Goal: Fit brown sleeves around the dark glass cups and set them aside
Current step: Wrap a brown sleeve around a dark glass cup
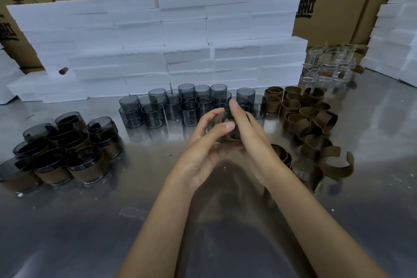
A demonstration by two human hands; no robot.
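Both forearms reach in from the near edge over the metal table (158, 221). The left hand (203, 142) and right hand (246, 128) meet, fingers curled round one dark glass cup (228, 127) with a brown sleeve (217, 119) around it. Left: about ten sleeved cups (85, 165). Beyond: roughly twenty bare dark cups (173, 107). Right: loose sleeves (313, 119), too tangled to count
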